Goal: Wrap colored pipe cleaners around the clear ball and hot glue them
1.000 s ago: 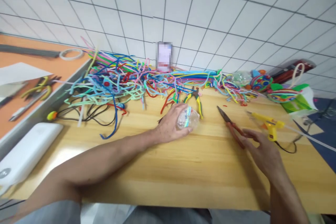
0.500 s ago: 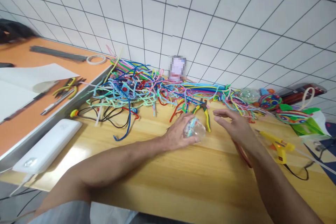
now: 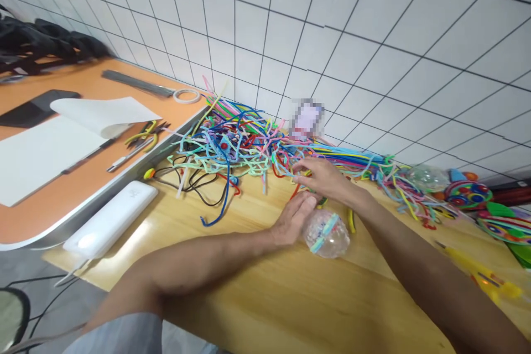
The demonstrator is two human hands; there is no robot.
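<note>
My left hand point(image 3: 291, 220) rests on the wooden table with its fingers stretched out, against the left side of a clear plastic ball point(image 3: 341, 239). A pale blue and green strip crosses the ball. My right hand point(image 3: 326, 178) reaches over to the front edge of a tangled heap of coloured pipe cleaners point(image 3: 244, 138). Its thumb and fingers are apart near a few light blue and red strands, with nothing seen held. Under the right forearm shows a yellow handle of the pliers point(image 3: 352, 222); the rest is mostly covered.
A white power bank point(image 3: 112, 221) lies at the left. On the orange table are an open notebook point(image 3: 53, 149) and yellow-handled pliers point(image 3: 146, 137). To the right are a second clear ball point(image 3: 429, 178), a decorated ball point(image 3: 468, 194) and a yellow glue gun point(image 3: 483, 274).
My left hand has loosened from around the clear ball and now lies flat beside it. My right hand has moved left to the pipe cleaners. The view has shifted left.
</note>
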